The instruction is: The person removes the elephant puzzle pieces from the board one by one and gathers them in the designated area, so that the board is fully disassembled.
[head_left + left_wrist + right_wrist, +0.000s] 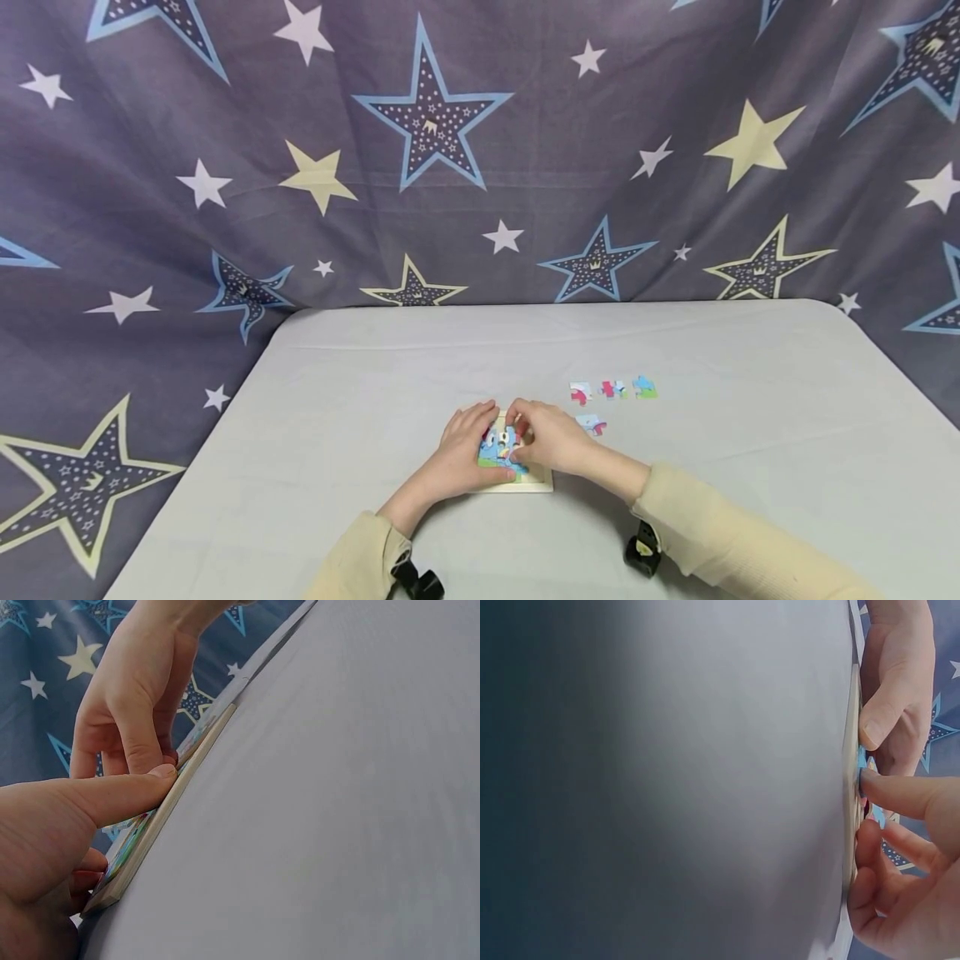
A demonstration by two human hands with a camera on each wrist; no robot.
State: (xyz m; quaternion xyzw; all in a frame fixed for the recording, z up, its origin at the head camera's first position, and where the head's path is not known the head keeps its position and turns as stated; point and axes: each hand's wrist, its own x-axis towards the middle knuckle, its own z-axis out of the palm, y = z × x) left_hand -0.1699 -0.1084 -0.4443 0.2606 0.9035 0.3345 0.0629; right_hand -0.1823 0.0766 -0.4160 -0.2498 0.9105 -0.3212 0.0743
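Note:
A small wooden-framed jigsaw board (pixel 536 486) lies on the table with part of a bright blue, green and pink picture in it. My left hand (pixel 463 454) rests over its left side, the thumb lying nearly straight across the near part and the fingers along the left edge. Above the picture, my right hand (pixel 553 437) pinches a light blue puzzle piece (pixel 512 437) between thumb and forefinger; its fingers partly hide it. In the right wrist view the right thumb (pixel 892 791) touches a blue part at the board's surface.
Right of the board, loose puzzle pieces lie apart: a white-and-pink one (pixel 581 392), a pink one (pixel 611 389), a blue-green one (pixel 644 387) and a light blue one (pixel 592 424) near the right hand. Behind the white-covered table (pixel 375 350) hangs a star-patterned cloth (pixel 517 183).

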